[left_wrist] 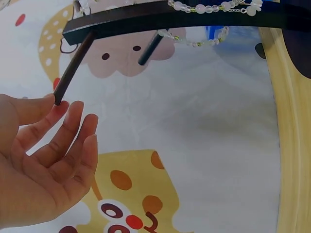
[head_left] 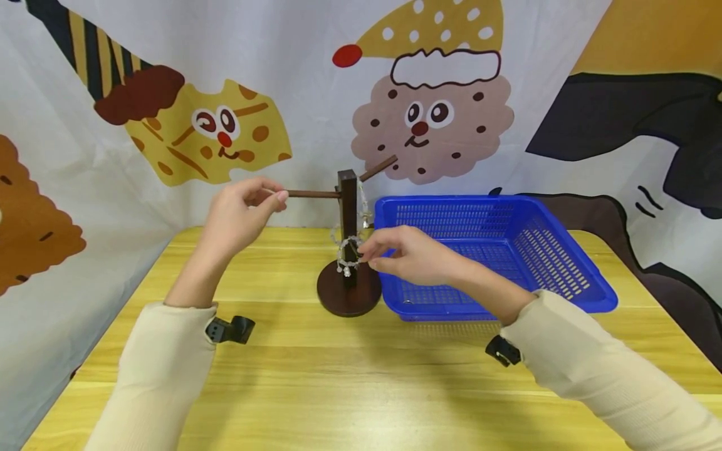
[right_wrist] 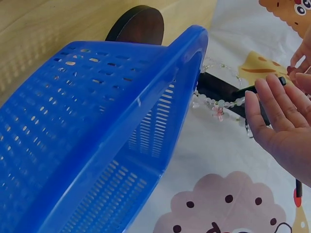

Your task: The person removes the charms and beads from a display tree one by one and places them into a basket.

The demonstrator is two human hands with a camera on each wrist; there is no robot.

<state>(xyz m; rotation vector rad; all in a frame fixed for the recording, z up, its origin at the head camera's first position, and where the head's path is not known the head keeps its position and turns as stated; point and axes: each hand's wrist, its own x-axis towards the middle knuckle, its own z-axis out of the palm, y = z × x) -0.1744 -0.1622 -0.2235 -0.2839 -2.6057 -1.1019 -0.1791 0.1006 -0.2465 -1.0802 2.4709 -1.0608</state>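
Pinching, with thumb and index finger of the left hand [head_left: 242, 210], the free end of a slim brown wooden peg [head_left: 313, 194], fixed high on a dark brown wooden stand [head_left: 349, 216] with a square post and round base. Reaching with the right hand [head_left: 408, 255], fingertips right at a clear-and-white beaded bracelet [head_left: 346, 272] on the post's lower front; impossible to tell whether pinching or only touching there. With another pale beaded strand [head_left: 365, 219] higher, just right of the post. Standing on a yellow wood-grain table [head_left: 293, 388], beside a blue perforated plastic basket [head_left: 592, 291].
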